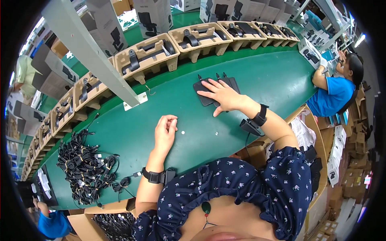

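My right hand (226, 96) lies with spread fingers over several flat black rectangular pads (204, 87). Short black plug-like ends (218, 75) stick out from the pads' far side. Part of the pads is hidden under the palm. To the left, my left hand (165, 130) rests on the green work surface (193, 132) with its fingers curled in, and nothing shows in it. A small white round bit (183, 132) lies just right of that hand. Further left is a heap of bundled black cables (86, 168), with one small cable bundle (121, 184) at its near edge.
Brown moulded trays (146, 56) holding black parts line a belt beyond the surface. A grey metal post (90, 52) stands at the far left of my hands. Boxes of cables (114, 225) sit below the edge. A co-worker in blue (335, 94) sits at right.
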